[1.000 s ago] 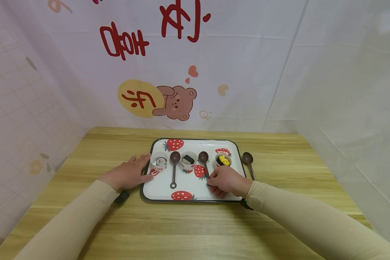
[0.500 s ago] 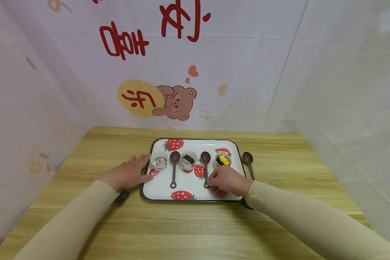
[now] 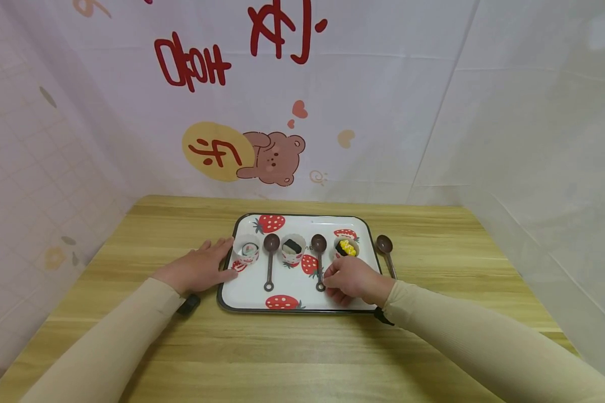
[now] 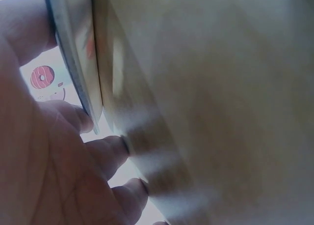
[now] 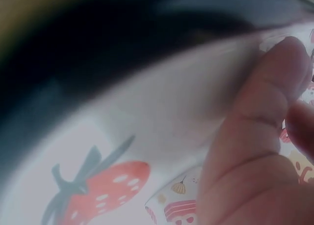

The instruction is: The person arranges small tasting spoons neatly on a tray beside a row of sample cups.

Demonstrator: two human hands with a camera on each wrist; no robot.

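My right hand (image 3: 350, 278) is on the right part of the strawberry-print tray (image 3: 302, 302), its fingertips pinching the lower handle of a brown spoon (image 3: 319, 244). That spoon lies almost straight between the middle paper cup (image 3: 291, 260) and the right paper cup (image 3: 338, 256). My left hand (image 3: 196, 271) lies with spread fingers against the tray's left rim; the left wrist view shows its fingers (image 4: 105, 154) beside the rim. Another brown spoon (image 3: 269, 263) lies between the left paper cup (image 3: 243, 260) and the middle one. In the right wrist view the spoon is hidden.
Small toy sushi pieces sit in the cups: a round roll (image 3: 250, 250), a black-banded piece (image 3: 293, 247) and a yellow-topped one (image 3: 347, 248). A third brown spoon (image 3: 385, 246) lies on the wooden table (image 3: 282, 358), right of the tray. Printed cloth (image 3: 373, 112) hangs behind.
The spoon at my right hand has turned from a slant to nearly straight: its bowl shifted right and its ringed handle end left, into view. My left hand has stayed put.
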